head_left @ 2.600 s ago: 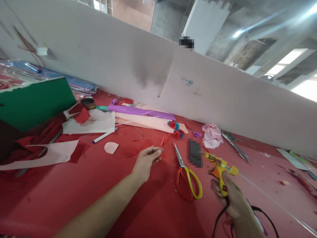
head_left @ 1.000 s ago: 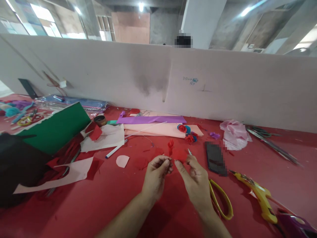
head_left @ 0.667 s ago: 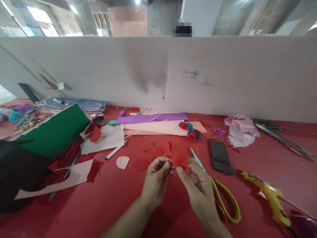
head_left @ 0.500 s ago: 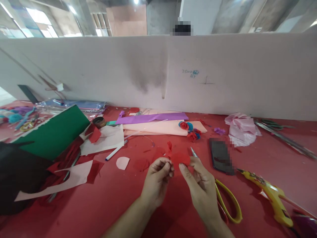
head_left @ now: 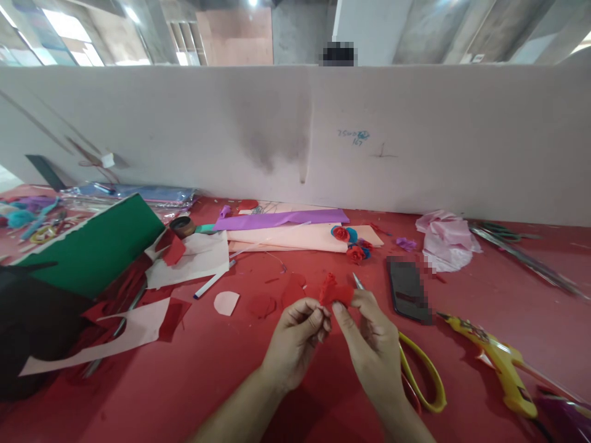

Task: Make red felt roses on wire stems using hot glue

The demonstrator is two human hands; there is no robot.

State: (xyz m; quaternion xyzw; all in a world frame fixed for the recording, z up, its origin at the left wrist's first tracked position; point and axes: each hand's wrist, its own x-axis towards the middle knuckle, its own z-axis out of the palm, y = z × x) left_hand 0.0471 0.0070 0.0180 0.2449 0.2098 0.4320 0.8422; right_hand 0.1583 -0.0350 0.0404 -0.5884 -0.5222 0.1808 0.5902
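My left hand [head_left: 298,344] pinches the bottom of a small red crepe-paper flower [head_left: 328,285] between thumb and fingers. My right hand [head_left: 372,344] grips a red paper petal [head_left: 343,294], which now touches the flower's side. Both hands are close together above the red table. Scissors [head_left: 436,387] with yellow handles lie partly under my right hand, their tip showing beyond it. Flat red paper pieces [head_left: 262,306] and a pale pink cut piece [head_left: 226,303] rest to the left of my left hand.
A phone [head_left: 409,289] and a yellow glue gun [head_left: 498,357] lie at right. Red-and-blue paper flowers [head_left: 355,252] sit on peach paper [head_left: 286,237] behind the hands. A white pen [head_left: 212,282], paper scraps and a green sheet [head_left: 101,246] are at left. A white partition [head_left: 184,129] borders the back.
The red flower and the petal have come together; a gap showed between their upper parts before. My left hand has shifted slightly right. The view has turned a little.
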